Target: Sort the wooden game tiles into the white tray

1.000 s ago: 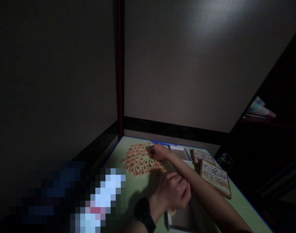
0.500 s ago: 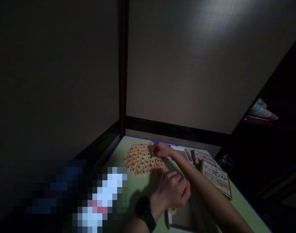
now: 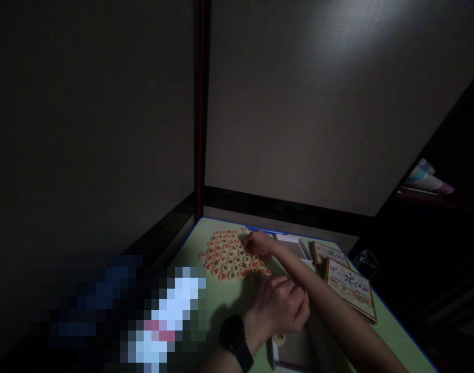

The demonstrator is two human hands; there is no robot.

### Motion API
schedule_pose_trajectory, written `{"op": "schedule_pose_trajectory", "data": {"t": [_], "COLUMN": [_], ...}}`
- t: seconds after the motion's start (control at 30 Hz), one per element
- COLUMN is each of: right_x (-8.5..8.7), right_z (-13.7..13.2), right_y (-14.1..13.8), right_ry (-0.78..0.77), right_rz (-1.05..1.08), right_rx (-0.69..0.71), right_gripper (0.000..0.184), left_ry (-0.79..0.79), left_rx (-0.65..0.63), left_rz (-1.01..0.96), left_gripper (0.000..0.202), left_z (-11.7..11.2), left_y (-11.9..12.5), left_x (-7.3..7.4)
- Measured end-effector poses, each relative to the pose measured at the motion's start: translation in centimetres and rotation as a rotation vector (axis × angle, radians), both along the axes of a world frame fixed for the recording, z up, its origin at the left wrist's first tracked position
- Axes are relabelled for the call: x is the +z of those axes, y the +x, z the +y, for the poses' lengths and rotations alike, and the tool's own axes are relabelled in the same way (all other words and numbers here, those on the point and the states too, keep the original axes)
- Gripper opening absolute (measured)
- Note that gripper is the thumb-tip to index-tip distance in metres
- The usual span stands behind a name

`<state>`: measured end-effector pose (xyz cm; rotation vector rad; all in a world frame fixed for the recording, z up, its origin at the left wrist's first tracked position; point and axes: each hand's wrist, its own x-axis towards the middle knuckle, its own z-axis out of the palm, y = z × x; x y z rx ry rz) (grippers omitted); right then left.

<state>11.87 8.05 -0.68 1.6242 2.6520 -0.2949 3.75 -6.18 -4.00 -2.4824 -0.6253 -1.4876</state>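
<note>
Round Chinese chess pieces (image 3: 227,254) with red or black characters lie in a flat cluster on the table. My right hand (image 3: 259,243) is at the right edge of this cluster, fingers curled down towards the pieces; whatever is between the fingertips is hidden. My left hand (image 3: 281,303), with a black watch (image 3: 236,336) on its wrist, is closed above the near open box (image 3: 274,355). Its back faces me, so anything inside it is out of sight. Within that box lies a chess piece (image 3: 279,339). My right forearm passes to the right of the left hand.
A second open box (image 3: 295,246) stands beyond my right forearm. Two box lids, the nearer lid (image 3: 351,289) and the farther lid (image 3: 329,253), lie at the right of the green table (image 3: 206,298). Walls (image 3: 283,129) enclose the far side. A pixelated patch (image 3: 169,316) covers the lower left.
The view has shifted slightly, moving the scene a little to the right. My right hand has dipped slightly at the cluster. My left hand keeps its closed shape.
</note>
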Motion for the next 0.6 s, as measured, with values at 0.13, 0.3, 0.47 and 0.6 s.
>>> {"op": "schedule_pose_trajectory", "data": {"t": [0.13,0.3,0.47,0.6], "right_x": [-0.08,-0.16,0.2,0.81], "right_z": [0.01,-0.01,-0.16,-0.4], "right_y": [-0.19,-0.18,-0.03,-0.05], "right_ry": [-0.036,-0.058,-0.084,-0.109], "right_rz": [0.018,0.06,0.133,0.179], "right_rx": [-0.004,-0.035,-0.059,-0.065], "right_gripper": [0.023,0.024,0.031,0.03], "left_ry": [0.002,-0.014,-0.018,-0.026], "left_rx": [-0.002,0.017,0.01,0.019], "left_rz": [0.02,0.023,0.047,0.055], "left_gripper": [0.021,0.021,0.019,0.019], "left_z": [-0.01,-0.06,-0.09,-0.1], "left_y": [0.02,0.04,0.02,0.0], "left_x": [-0.07,-0.16,-0.14,-0.14]}}
